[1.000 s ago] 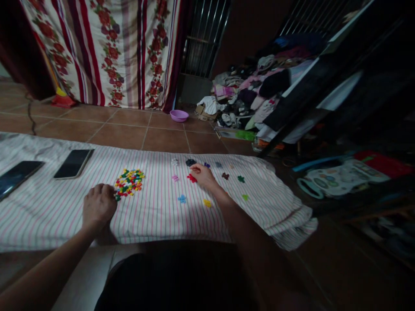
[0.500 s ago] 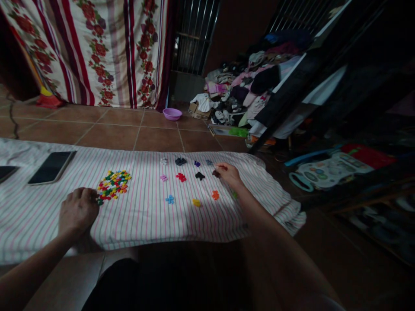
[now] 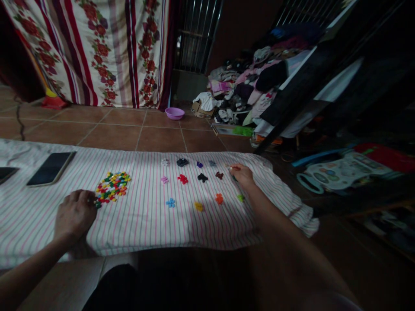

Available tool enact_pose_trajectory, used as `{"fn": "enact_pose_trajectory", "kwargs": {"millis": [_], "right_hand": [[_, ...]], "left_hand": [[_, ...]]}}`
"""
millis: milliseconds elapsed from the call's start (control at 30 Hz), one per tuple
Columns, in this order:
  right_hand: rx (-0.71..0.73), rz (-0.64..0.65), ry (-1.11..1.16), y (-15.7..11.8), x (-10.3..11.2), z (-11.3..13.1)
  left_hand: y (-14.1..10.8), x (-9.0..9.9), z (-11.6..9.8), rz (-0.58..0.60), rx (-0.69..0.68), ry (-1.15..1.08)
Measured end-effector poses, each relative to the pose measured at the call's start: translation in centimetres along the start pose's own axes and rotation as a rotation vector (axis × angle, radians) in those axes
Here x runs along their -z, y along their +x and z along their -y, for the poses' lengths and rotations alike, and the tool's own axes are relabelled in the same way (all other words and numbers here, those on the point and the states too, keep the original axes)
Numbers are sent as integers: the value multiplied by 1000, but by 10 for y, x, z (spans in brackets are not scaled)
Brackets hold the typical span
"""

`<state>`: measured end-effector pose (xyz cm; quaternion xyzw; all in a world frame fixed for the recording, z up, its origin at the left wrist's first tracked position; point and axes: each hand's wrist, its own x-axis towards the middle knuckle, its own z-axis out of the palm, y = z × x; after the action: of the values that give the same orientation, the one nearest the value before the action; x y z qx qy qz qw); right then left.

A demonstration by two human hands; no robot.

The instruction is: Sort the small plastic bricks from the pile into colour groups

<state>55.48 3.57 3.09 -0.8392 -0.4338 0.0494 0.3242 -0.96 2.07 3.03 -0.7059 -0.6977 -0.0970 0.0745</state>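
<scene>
My left hand rests on the striped cloth with its fingers curled under. Its fingertips touch the near-left edge of a pile of small coloured pieces, beside some dark green ones. Farther right, my right hand is lowered to the cloth, fingertips pinched together. Whatever they grip is too small to name; something dark green shows just below them. Near that hand lie small brown pieces, grey pieces and light green pieces.
Small groups sorted by colour spread leftward, among them red pieces, black pieces, orange pieces, yellow pieces and blue pieces. A phone lies at left. Beyond are a purple basin and heaped clothes.
My right hand has moved right from the brown pieces, leaving them uncovered, and now sits beyond them. The left hand stays by the pile. The view has shifted slightly.
</scene>
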Motion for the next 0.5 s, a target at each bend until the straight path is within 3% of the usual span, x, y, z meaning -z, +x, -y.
{"fn": "enact_pose_trajectory", "kwargs": {"millis": [133, 500], "right_hand": [[-117, -11, 44, 14, -4, -2], [-113, 18, -46, 37, -8, -7]], "left_hand": [[1, -3, 1, 11, 9, 7], [2, -20, 12, -20, -27, 48]]}}
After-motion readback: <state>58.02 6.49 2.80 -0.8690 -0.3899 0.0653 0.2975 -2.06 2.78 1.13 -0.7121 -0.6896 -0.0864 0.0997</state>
